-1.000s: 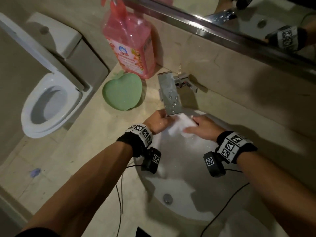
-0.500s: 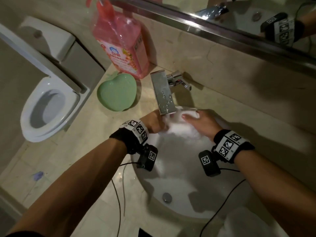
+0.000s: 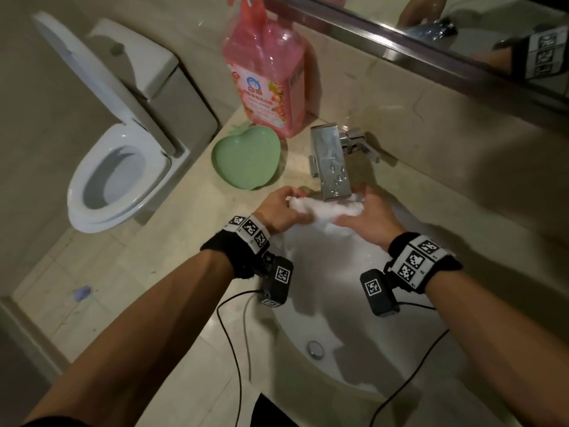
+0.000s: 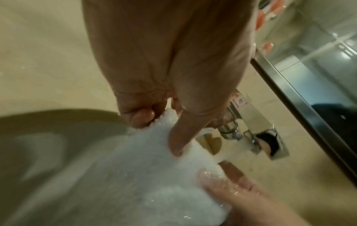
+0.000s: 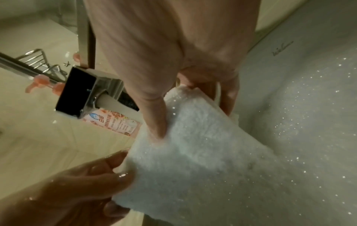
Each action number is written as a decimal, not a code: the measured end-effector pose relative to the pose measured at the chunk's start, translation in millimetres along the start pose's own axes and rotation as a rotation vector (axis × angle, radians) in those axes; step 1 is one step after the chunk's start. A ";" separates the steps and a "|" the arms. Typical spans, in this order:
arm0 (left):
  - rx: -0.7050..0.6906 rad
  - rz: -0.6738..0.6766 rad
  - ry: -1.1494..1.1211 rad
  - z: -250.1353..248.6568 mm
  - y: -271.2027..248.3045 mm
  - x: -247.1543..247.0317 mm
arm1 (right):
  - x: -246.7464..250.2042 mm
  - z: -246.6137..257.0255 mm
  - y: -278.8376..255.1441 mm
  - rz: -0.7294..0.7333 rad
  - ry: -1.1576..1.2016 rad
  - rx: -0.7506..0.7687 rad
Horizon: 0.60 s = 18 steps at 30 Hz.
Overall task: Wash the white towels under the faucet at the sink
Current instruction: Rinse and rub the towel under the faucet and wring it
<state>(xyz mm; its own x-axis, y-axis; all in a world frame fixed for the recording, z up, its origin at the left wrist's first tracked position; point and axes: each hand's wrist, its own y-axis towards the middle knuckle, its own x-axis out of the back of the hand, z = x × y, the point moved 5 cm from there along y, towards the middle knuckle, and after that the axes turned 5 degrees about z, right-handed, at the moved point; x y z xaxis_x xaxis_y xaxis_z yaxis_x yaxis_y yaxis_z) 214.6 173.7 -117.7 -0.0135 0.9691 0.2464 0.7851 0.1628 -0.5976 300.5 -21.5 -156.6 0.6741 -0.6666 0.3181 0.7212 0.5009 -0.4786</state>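
Mid-wash, by the look of it. Small white terry towel (image 3: 326, 208) is stretched under the square chrome faucet (image 3: 334, 166), at the far edge of the white oval sink (image 3: 354, 349). Left hand (image 3: 278, 211) pinches its left end w/ thumb & fingers; right hand (image 3: 366, 218) grips the right end. Towel looks soaked. Wringing is likely left; no other towels in view.

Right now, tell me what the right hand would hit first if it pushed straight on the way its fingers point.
Probably the beige wall behind the faucet. The right hand holds the white towel with fingers aimed away from the body, passing just right of the spout. Depth is unclear, so the faucet handle might come first.
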 end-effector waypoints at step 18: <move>-0.141 -0.022 0.047 -34.8 30.5 -49.3 | 46.7 -42.8 -10.7 -0.073 -0.039 -0.060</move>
<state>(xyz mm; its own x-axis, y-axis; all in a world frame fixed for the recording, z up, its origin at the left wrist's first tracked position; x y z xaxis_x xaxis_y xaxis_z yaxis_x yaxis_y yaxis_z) 260.8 124.5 -121.5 -0.0057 0.9553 0.2955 0.8640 0.1535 -0.4795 317.4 -81.5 -171.6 0.6269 -0.6773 0.3850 0.7583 0.4171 -0.5010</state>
